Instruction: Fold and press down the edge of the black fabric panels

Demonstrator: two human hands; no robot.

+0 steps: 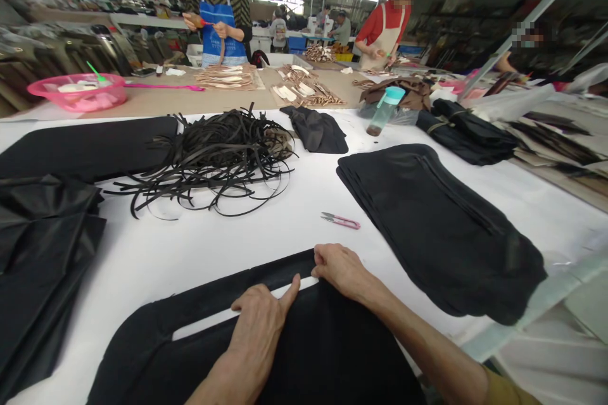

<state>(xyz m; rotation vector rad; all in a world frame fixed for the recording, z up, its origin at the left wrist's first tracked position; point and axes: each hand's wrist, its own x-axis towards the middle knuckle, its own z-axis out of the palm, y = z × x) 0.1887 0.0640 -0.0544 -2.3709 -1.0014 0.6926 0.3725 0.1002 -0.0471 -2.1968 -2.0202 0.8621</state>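
A black sheet-like panel (342,342) with a rounded corner lies before me at the table's near edge. Along its upper part runs a long narrow white slot or strip (204,324); I cannot tell whether it is an opening over the white table. My left hand (259,323) presses on the panel across the slot, thumb stretched out to the right and fingers apart from it. At the slot's right end, my right hand (339,269) pinches the panel's edge between closed fingers. Pink-handled thread snips (341,221) lie on the table beyond my right hand.
Stacked black panels (427,215) lie to the right, folded black material (42,247) to the left. A heap of black strips (223,152) sits farther back, near a capped bottle (384,112) and a pink basket (78,92). Two people in aprons stand across the table.
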